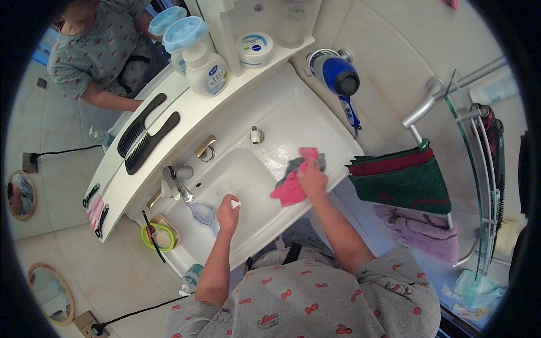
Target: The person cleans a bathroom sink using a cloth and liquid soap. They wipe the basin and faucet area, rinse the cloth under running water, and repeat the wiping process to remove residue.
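My left hand point(228, 214) is closed over the basin of a white washbasin point(253, 179). A small white object point(235, 204), too hidden to name, pokes out between its fingers. Beside that hand, under the chrome faucet point(179, 186), lies a translucent bluish plastic item point(203, 213); its kind is unclear. On the washbasin's right-hand ledge, my right hand point(313, 179) grips a bunched pink cloth point(291, 190). Grey-green fabric point(292, 165) shows around the pink cloth, partly covered by it.
A shelf below the mirror bears a black comb point(152, 143), a pump bottle point(207, 72) and a white cream jar point(254, 50). Blue hair dryer point(338, 76) hangs on the wall. A green towel point(401, 181) hangs at right. A green-rimmed soap dish point(158, 236) stands at left.
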`<state>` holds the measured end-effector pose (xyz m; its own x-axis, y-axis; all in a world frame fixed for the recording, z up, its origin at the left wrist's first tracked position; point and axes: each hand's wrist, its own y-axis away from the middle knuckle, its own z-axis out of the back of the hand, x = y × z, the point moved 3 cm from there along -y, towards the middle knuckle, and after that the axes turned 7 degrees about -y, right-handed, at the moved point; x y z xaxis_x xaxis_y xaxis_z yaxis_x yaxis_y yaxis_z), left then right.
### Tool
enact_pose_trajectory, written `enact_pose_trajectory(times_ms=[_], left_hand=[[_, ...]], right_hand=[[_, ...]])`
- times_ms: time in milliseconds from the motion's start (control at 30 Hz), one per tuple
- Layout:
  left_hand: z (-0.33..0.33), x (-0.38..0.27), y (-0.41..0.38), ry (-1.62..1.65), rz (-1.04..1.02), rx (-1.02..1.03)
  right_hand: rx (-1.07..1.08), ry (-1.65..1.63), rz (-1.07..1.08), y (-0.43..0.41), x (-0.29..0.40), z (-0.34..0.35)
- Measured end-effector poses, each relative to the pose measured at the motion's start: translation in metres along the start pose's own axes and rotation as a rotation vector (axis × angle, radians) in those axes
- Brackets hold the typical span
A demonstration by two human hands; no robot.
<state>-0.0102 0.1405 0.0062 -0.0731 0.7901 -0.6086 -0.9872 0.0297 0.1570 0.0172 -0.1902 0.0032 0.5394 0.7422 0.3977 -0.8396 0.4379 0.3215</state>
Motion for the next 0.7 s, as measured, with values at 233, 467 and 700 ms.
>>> enact_pose_trajectory(times_ms=[233,467,700], left_hand=[[0.002,0.013,0.002,0.056,0.038,-0.014],[0.006,0.005,0.002,0.066,-0.006,-0.048],[0.008,0.008,-0.002,0.076,0.035,0.009]], right_hand=[[-0.276,-0.009,0.060,-0.113,-0.007,0.049],[-0.162,-0.039,0.138,-0.116,0.090,0.003],[0.156,-0.091,0.065,0.021,0.073,-0.017]])
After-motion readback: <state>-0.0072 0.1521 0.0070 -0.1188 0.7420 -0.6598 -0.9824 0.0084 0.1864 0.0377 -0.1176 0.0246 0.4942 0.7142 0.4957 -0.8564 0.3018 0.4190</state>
